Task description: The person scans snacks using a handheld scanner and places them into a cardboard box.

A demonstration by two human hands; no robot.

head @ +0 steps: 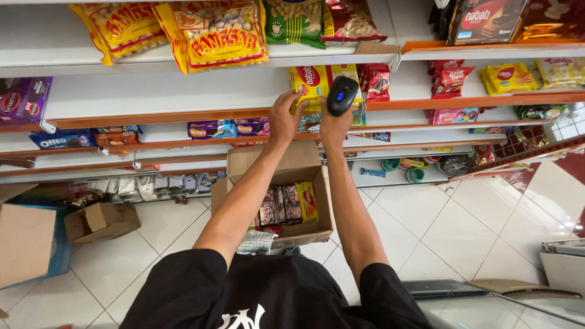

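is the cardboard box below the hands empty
No, the open cardboard box holds several snack packets, dark ones and a yellow one.

You stand in a small grocery shop, facing white retail shelves [152, 91] edged in orange and packed with bagged snacks [213, 33], wafer packs [451, 79] and biscuit packets [64, 140]. An open restocking carton [292, 201] sits below you on the white tiled floor [439, 225], and a handheld barcode scanner [342, 95] is raised at the shelf.
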